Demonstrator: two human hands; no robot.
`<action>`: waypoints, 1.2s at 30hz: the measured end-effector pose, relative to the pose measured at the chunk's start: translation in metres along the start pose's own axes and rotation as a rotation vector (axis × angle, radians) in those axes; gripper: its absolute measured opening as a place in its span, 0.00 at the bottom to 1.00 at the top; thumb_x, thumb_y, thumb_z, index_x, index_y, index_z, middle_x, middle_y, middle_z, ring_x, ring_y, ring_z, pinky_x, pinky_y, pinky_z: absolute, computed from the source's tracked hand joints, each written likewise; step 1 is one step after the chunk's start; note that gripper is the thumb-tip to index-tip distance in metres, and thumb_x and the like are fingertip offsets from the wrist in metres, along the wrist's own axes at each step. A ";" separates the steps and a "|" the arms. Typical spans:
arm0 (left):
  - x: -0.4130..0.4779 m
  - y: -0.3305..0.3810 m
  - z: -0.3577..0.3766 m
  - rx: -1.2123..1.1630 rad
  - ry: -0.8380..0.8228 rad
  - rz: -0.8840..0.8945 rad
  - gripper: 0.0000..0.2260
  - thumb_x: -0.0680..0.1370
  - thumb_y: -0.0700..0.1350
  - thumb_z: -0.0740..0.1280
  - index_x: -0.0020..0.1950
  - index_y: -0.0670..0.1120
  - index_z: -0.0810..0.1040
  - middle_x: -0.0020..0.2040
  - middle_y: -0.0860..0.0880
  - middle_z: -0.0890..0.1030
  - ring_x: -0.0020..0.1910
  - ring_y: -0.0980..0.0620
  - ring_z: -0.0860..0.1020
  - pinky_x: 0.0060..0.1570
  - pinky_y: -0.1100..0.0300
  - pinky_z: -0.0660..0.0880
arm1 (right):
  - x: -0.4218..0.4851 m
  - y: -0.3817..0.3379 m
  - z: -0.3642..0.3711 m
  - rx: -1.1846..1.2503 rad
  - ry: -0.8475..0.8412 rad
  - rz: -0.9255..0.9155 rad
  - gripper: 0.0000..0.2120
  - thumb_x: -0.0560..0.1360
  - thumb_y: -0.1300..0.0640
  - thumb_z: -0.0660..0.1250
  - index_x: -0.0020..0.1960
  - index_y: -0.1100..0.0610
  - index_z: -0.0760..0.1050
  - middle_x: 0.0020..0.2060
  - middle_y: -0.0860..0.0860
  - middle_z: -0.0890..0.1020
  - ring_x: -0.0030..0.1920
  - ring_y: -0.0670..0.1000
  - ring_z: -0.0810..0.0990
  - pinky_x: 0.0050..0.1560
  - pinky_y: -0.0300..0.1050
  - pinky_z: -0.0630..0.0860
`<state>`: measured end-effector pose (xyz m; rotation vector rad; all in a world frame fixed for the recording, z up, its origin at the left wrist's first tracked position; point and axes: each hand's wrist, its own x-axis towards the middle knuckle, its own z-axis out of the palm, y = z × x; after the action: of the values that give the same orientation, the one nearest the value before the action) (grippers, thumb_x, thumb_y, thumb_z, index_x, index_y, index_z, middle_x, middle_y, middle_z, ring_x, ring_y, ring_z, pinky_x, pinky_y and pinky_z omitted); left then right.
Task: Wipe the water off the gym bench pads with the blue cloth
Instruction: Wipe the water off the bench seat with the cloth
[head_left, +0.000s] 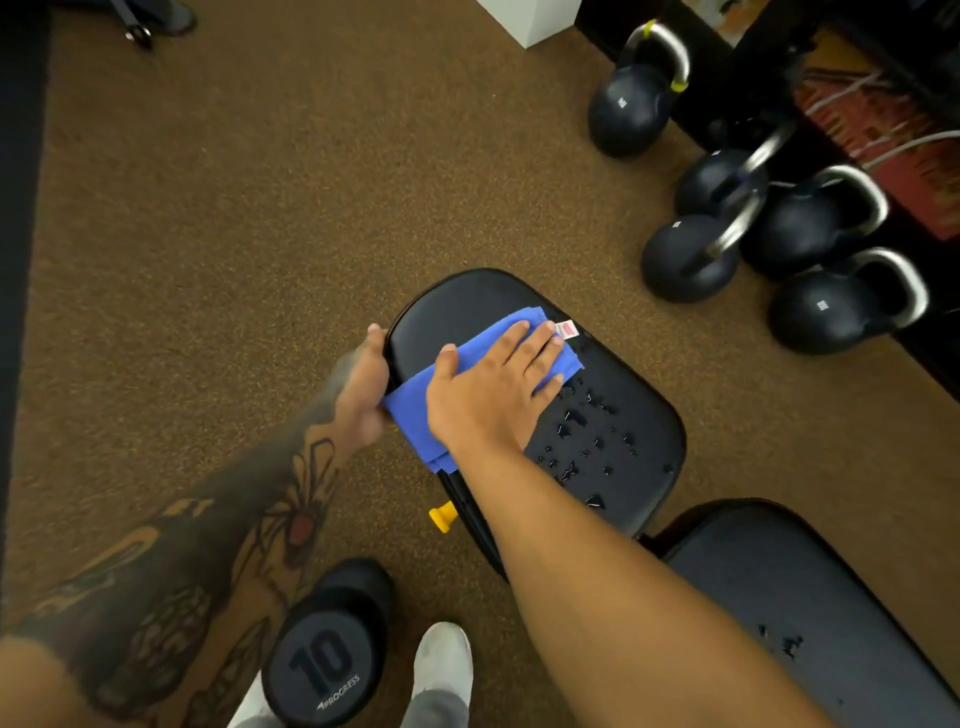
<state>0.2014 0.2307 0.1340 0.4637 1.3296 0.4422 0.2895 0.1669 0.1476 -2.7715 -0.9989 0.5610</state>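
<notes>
Right hand (493, 384) lies flat on blue cloth (415, 415); left hand (363, 389) seemingly grips seat pad (467, 306) edge.

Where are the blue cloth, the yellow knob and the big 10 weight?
blue cloth (410, 415): head view, on its draped edge.
yellow knob (442, 516): head view, on its cap.
10 weight (323, 662): head view, on its numbered end.

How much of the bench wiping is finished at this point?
Done: the seat pad's far end looks dry. In hand: the right hand presses the blue cloth flat while the left hand grips the pad's edge. Left: droplets on its near half and the back pad.
</notes>
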 end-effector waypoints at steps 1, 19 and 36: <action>0.002 0.001 0.000 -0.008 -0.024 -0.028 0.23 0.83 0.58 0.50 0.48 0.47 0.81 0.40 0.50 0.86 0.38 0.54 0.83 0.37 0.59 0.77 | 0.002 0.000 0.002 -0.017 0.007 -0.010 0.41 0.79 0.38 0.50 0.80 0.61 0.38 0.79 0.58 0.39 0.78 0.57 0.34 0.77 0.60 0.38; 0.018 0.010 0.001 -0.137 -0.206 -0.091 0.20 0.82 0.50 0.52 0.57 0.44 0.82 0.54 0.43 0.85 0.51 0.47 0.84 0.51 0.53 0.77 | 0.041 0.019 -0.014 -0.278 -0.040 -0.465 0.35 0.81 0.41 0.48 0.81 0.56 0.40 0.80 0.57 0.38 0.79 0.56 0.35 0.78 0.58 0.41; 0.021 0.008 0.004 -0.071 -0.147 -0.115 0.23 0.82 0.58 0.52 0.57 0.45 0.82 0.54 0.44 0.85 0.51 0.48 0.84 0.49 0.53 0.78 | 0.055 -0.022 -0.006 -0.243 -0.026 -0.403 0.35 0.80 0.42 0.49 0.81 0.56 0.43 0.80 0.59 0.39 0.79 0.59 0.36 0.77 0.60 0.39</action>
<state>0.2084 0.2484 0.1222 0.3517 1.1880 0.3516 0.3177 0.2186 0.1425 -2.6421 -1.6756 0.4398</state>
